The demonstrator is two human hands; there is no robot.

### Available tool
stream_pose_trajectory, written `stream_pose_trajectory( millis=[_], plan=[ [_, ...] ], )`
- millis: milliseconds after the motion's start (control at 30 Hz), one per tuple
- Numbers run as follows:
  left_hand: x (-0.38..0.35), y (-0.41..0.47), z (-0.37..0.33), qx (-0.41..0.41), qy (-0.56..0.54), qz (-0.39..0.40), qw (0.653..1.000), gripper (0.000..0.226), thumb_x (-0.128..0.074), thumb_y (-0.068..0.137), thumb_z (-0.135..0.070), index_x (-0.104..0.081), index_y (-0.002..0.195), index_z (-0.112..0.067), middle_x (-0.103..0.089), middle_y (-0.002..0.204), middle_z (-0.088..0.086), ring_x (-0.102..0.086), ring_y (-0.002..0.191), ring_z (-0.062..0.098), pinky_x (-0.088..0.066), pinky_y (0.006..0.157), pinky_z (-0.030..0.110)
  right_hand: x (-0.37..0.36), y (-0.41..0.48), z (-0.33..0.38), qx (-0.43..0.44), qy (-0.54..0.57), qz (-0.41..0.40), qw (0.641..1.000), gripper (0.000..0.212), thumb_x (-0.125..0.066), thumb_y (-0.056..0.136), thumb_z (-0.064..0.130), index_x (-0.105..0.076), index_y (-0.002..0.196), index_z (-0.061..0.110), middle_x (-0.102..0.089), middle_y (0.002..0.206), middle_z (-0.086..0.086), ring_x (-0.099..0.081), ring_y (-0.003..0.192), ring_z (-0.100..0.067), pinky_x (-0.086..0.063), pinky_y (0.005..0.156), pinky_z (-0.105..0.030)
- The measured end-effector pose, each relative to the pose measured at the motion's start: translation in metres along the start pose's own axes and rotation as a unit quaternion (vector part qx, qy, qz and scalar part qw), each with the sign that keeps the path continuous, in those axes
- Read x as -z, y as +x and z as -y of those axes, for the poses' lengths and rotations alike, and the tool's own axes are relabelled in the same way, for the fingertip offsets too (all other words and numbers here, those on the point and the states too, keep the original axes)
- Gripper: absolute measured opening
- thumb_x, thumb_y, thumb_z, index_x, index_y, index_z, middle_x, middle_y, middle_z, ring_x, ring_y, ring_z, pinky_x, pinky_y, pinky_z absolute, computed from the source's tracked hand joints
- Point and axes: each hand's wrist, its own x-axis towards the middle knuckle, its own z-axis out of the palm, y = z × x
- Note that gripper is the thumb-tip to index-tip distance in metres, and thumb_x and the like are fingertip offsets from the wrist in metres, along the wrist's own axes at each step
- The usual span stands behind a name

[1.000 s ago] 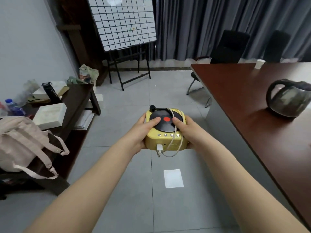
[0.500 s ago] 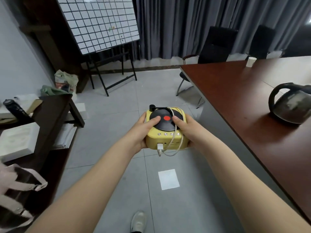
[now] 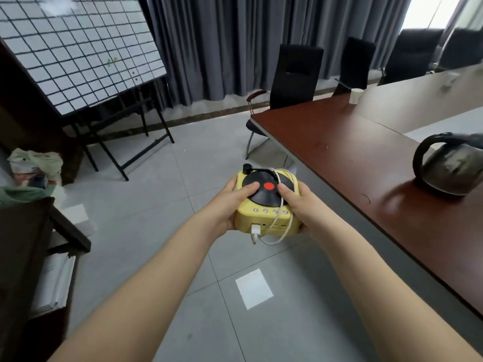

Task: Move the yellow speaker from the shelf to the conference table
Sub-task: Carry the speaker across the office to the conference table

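Both hands clamp the speaker (image 3: pixel 266 205): left hand (image 3: pixel 230 205), right hand (image 3: pixel 303 207) gripping its sides. Looks light, rigid, plastic-slick; loose cable (image 3: pixel 277 231) dangles.

Dim, flat indoor light. Main source is the window (image 3: pixel 428 14) at upper right, blown out white. Glare washes the far tabletop (image 3: pixel 418 100) pale there. Soft shadow beneath the kettle (image 3: pixel 449 168), which is motion-blurred. Bright rectangular patch (image 3: pixel 254 288) on the floor, lower centre. Strong wide-angle bending at frame edges; whiteboard (image 3: pixel 70 48) lines slightly smeared.
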Motion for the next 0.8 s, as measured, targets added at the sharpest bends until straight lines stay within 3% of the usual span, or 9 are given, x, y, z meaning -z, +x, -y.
stream_pose_trajectory(
  millis=[133,300,367,500,667,800],
  plan=[
    [0.004,0.036,-0.01,0.015,0.01,0.029,0.999,0.051,-0.063,0.088,-0.036,-0.044,0.134,-0.038,-0.067,0.12,-0.001,-0.068,0.1,0.025,-0.058,0.071,0.043,0.0,0.03,0.001,-0.014,0.004,-0.045,0.999,0.043,-0.05,0.093,0.043,-0.043,0.132,0.026,-0.062,0.118,0.001,-0.062,0.108,-0.024,-0.052,0.092,-0.045],
    [-0.006,0.084,-0.026,0.019,0.017,0.067,0.997,0.051,-0.064,0.088,-0.035,-0.044,0.135,-0.038,-0.067,0.12,0.0,-0.069,0.097,0.024,-0.058,0.064,0.04,0.014,0.065,0.007,-0.051,0.039,-0.074,0.995,0.052,-0.051,0.09,0.048,-0.038,0.137,0.028,-0.06,0.126,-0.002,-0.063,0.109,-0.028,-0.056,0.073,-0.039],
    [-0.013,0.105,-0.033,0.019,0.018,0.082,0.996,0.048,-0.063,0.089,-0.034,-0.045,0.133,-0.038,-0.067,0.119,-0.001,-0.069,0.094,0.022,-0.058,0.063,0.04,0.021,0.083,0.01,-0.049,0.048,-0.083,0.994,0.054,-0.053,0.088,0.051,-0.04,0.135,0.028,-0.061,0.123,0.0,-0.063,0.109,-0.028,-0.056,0.076,-0.042],
    [-0.028,0.153,-0.051,0.009,0.042,0.114,0.993,0.041,-0.06,0.09,-0.035,-0.048,0.129,-0.041,-0.069,0.116,-0.003,-0.069,0.091,0.02,-0.058,0.06,0.037,0.043,0.127,0.013,-0.034,0.044,-0.101,0.993,0.088,-0.054,0.055,0.071,-0.041,0.133,0.032,-0.063,0.125,0.002,-0.064,0.109,-0.027,-0.053,0.09,-0.054],
    [-0.059,0.225,-0.08,0.005,0.062,0.145,0.987,0.034,-0.059,0.091,-0.032,-0.05,0.122,-0.041,-0.069,0.11,-0.006,-0.069,0.091,0.02,-0.058,0.064,0.038,0.079,0.188,0.022,-0.039,0.055,-0.135,0.988,0.09,-0.052,0.053,0.071,-0.041,0.132,0.031,-0.062,0.125,0.002,-0.063,0.111,-0.027,-0.052,0.094,-0.052],
    [-0.087,0.278,-0.104,0.006,0.069,0.172,0.983,0.028,-0.058,0.093,-0.029,-0.053,0.119,-0.038,-0.071,0.106,-0.004,-0.07,0.088,0.02,-0.059,0.064,0.039,0.11,0.232,0.033,-0.045,0.084,-0.156,0.983,0.07,-0.054,0.073,0.059,-0.04,0.135,0.029,-0.06,0.128,0.0,-0.061,0.113,-0.026,-0.051,0.095,-0.05]
  ],
)
